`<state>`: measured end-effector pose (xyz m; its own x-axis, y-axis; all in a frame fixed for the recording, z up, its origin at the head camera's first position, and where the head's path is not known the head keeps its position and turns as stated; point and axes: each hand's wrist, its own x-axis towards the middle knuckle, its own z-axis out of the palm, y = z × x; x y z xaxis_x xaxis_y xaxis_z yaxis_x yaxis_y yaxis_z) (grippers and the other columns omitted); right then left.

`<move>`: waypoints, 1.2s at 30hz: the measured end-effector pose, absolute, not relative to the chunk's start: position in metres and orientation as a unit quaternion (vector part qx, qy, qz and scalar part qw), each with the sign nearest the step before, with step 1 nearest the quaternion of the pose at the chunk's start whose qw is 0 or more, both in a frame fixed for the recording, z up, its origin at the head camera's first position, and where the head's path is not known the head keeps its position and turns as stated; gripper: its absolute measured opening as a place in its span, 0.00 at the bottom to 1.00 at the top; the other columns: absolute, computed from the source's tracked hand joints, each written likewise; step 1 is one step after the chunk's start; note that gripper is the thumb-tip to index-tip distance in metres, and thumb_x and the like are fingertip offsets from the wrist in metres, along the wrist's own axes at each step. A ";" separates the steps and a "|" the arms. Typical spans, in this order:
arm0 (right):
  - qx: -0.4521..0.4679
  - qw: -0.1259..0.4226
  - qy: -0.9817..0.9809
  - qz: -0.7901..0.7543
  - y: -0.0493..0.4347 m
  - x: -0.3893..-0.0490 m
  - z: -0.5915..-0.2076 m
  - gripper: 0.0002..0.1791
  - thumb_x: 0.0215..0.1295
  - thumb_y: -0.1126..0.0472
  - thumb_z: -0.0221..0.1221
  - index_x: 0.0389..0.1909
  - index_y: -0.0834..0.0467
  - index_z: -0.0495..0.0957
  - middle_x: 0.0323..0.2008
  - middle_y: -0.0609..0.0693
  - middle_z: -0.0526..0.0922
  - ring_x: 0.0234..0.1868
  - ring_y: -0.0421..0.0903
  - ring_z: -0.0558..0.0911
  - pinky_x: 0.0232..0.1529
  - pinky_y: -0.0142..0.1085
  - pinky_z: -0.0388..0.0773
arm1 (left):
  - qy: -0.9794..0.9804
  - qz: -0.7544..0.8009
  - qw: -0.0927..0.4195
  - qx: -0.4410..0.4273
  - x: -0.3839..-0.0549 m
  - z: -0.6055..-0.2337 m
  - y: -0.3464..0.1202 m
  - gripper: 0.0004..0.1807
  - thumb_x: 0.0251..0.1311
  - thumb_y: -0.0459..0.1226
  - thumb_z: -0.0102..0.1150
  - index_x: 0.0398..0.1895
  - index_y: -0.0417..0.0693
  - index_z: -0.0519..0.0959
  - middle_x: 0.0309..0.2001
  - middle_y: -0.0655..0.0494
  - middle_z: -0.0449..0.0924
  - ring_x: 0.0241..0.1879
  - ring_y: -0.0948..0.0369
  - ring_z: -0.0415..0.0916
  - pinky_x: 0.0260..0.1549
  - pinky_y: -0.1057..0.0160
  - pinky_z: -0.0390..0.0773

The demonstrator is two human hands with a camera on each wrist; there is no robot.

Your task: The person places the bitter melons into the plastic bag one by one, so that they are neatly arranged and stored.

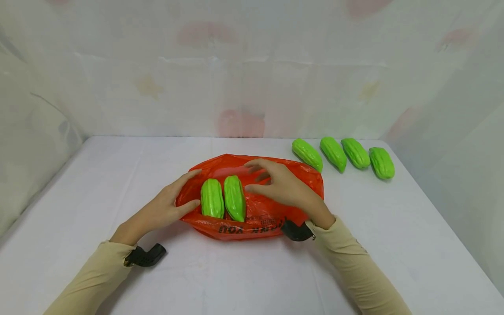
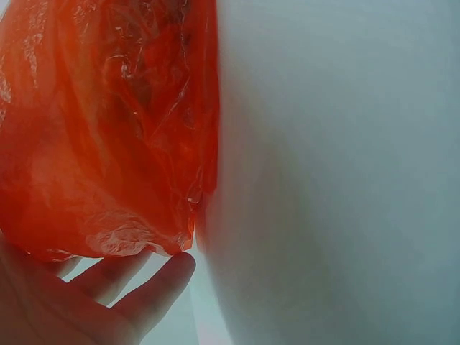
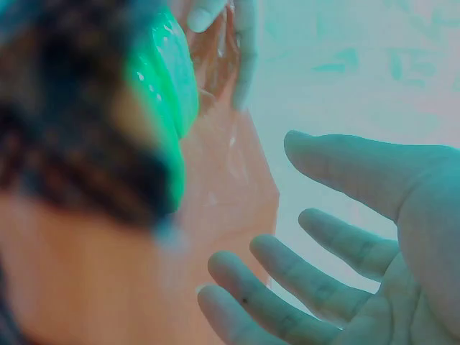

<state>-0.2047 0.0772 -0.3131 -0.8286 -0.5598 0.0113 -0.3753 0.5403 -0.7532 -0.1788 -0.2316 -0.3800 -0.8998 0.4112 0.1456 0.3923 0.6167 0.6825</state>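
A red plastic bag point(image 1: 257, 205) lies with its mouth spread wide on the table. Inside its left half, two bright green, ridged bitter melons point(image 1: 235, 199) rest side by side. My left hand point(image 1: 167, 208) is at the bag's left edge with thumb and fingers spread; the left wrist view shows its fingertips point(image 2: 183, 266) right at the red plastic. My right hand point(image 1: 281, 183) hovers over the bag's middle, right of the melons, fingers loosely bent and apart, with nothing held. In the right wrist view, its palm and fingers show empty.
Several more green bitter melons point(image 1: 356, 153) lie in a row at the table's back right, the leftmost close behind the bag's rim. A white cloth covers the table point(image 1: 98, 183). Patterned pale fabric point(image 1: 189, 87) hangs behind and at both sides. Each sleeve cuff carries a black device point(image 1: 147, 256).
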 end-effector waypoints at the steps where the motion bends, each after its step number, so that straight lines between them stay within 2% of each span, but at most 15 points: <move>1: -0.269 0.116 0.868 -0.400 0.079 -0.205 -0.312 0.27 0.66 0.55 0.64 0.64 0.52 0.71 0.59 0.50 0.78 0.61 0.54 0.78 0.59 0.47 0.79 | 0.899 0.377 0.013 0.223 -0.179 -0.380 -0.232 0.39 0.65 0.37 0.60 0.77 0.50 0.54 0.70 0.43 0.66 0.67 0.44 0.67 0.62 0.36 0.71; 9: -0.265 0.105 0.864 -0.415 0.095 -0.209 -0.304 0.29 0.66 0.56 0.64 0.66 0.54 0.70 0.61 0.51 0.77 0.61 0.54 0.78 0.61 0.49 0.77 | 0.899 0.379 0.020 0.219 -0.178 -0.379 -0.231 0.39 0.66 0.38 0.60 0.77 0.51 0.54 0.71 0.43 0.65 0.69 0.43 0.65 0.63 0.35 0.69; 17: -0.255 0.074 0.874 -0.406 0.113 -0.214 -0.294 0.29 0.65 0.55 0.65 0.66 0.51 0.69 0.61 0.52 0.77 0.61 0.53 0.79 0.62 0.49 0.77 | 0.901 0.374 0.024 0.217 -0.177 -0.379 -0.233 0.39 0.67 0.40 0.59 0.77 0.52 0.53 0.72 0.43 0.64 0.69 0.42 0.64 0.62 0.33 0.68; 23: -0.263 0.049 0.876 -0.401 0.122 -0.218 -0.293 0.30 0.64 0.58 0.66 0.66 0.54 0.70 0.61 0.54 0.77 0.59 0.54 0.80 0.61 0.50 0.77 | 0.901 0.374 0.020 0.217 -0.177 -0.380 -0.233 0.39 0.67 0.39 0.59 0.77 0.51 0.53 0.71 0.43 0.64 0.68 0.42 0.65 0.62 0.34 0.70; 36: -0.253 0.027 0.882 -0.397 0.139 -0.228 -0.295 0.30 0.64 0.61 0.65 0.67 0.56 0.69 0.62 0.56 0.76 0.60 0.56 0.79 0.63 0.52 0.75 | 0.901 0.372 0.023 0.221 -0.177 -0.379 -0.234 0.39 0.68 0.40 0.59 0.77 0.52 0.53 0.73 0.43 0.62 0.71 0.42 0.61 0.65 0.32 0.64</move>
